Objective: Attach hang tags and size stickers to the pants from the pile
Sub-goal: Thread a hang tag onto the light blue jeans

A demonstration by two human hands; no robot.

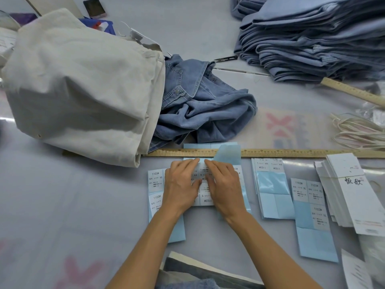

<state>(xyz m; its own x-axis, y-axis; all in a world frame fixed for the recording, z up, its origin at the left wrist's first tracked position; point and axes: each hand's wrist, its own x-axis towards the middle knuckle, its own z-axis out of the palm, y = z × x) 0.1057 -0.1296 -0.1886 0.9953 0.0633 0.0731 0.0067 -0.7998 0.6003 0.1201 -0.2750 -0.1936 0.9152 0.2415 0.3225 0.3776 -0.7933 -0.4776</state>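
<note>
- Pale grey worktable [208,34], seen from above; a long wooden ruler [291,153] runs left-right across it.
- Both hands lie flat, fingers straight, on a size-sticker sheet [205,184] just below the ruler. Left hand [180,184] & right hand [224,184] sit side by side, index tips nearly meeting at the sheet's far edge.
- Sheet's long axis runs away from the person; more sheets lie L & R.
- Denim pants [200,105] spill from a beige cloth sack [79,86], beyond the ruler, ahead and slightly left, so left hand is likely nearer.
- Hang tags [352,192] stacked far right, nearer the right hand.
- Folded pants pile [316,38] sits top right, well apart.
</note>
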